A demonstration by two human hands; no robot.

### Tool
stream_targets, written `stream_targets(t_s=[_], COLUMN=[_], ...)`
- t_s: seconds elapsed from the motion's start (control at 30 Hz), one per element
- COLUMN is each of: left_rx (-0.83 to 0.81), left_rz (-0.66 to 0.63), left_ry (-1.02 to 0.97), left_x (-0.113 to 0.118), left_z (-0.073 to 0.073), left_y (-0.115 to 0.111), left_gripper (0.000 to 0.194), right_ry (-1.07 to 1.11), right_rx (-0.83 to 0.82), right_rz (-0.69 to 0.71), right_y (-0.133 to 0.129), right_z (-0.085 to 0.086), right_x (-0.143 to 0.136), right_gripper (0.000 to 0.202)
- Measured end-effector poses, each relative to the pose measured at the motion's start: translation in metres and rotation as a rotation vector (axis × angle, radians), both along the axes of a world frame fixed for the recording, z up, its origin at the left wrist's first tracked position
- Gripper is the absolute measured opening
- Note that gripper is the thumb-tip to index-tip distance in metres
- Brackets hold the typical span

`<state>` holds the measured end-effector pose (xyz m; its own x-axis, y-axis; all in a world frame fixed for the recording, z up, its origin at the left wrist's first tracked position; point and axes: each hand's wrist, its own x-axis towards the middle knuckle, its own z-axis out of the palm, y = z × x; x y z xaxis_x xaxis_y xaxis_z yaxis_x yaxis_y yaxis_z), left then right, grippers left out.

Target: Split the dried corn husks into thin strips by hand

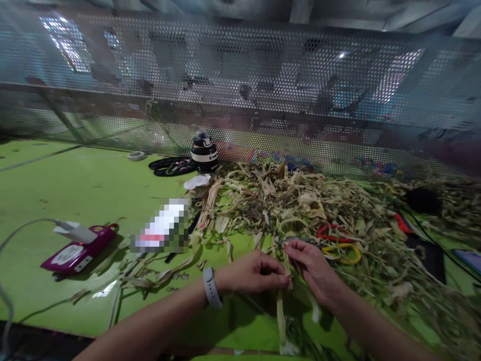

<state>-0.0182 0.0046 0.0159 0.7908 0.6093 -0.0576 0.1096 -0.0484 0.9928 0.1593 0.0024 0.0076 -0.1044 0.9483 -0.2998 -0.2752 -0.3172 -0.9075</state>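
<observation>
Leaf strip point(286, 263) pinched in both hands

Strip is over the near part of the green table point(93, 180), this side of the heap of dried leaves point(248, 200). Step in hand, my read: working one strip between fingertips, no tool in use. Next move calls for a light, steady pinch at both points; strip looks thin and dry, could split if tugged.

Left hand point(255, 273): thumb and forefinger brought together on the strip's lower part, other fingers curled in. Right hand point(313, 268): thumb and forefinger tips closed on it higher up, other fingers loosely bent. Contact spots are small and dim, so exact grip is hard to call. Yellow handle point(343, 245) lies just beyond the right hand, not held.
</observation>
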Motion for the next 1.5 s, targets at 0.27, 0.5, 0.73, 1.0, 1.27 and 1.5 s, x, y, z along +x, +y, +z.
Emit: stream_targets(t_s=[0.27, 0.5, 0.73, 1.0, 1.27, 1.5], left_rx=[-0.268, -0.223, -0.303, -0.345, -0.360, -0.323], left_rz=[0.063, 0.067, 0.129, 0.085, 0.384, 0.420], left_ry=[-0.117, -0.148, -0.158, -0.026, -0.134, -0.122], left_x=[0.001, 0.003, 0.006, 0.008, 0.008, 0.010], left_z=[0.000, -0.003, -0.004, -0.009, -0.005, -0.007], left_y=[0.003, 0.002, 0.000, -0.005, 0.001, 0.001], left_gripper=[0.034, 0.032, 0.038, 0.039, 0.038, 0.041], right_ry=[0.003, 0.014, -0.018, -0.226, -0.530, -0.784], right_rx=[0.060, -0.045, 0.052, 0.303, 0.397, 0.681], right_rz=[0.088, 0.093, 0.165, 0.098, 0.197, 0.373], right_y=[0.002, 0.000, -0.004, -0.004, 0.000, -0.004], right_z=[0.005, 0.008, 0.005, 0.004, 0.013, 0.016], right_x=[0.004, 0.006, 0.002, -0.004, 0.008, 0.011], right_gripper=[0.022, 0.026, 0.026, 0.028, 0.036, 0.031])
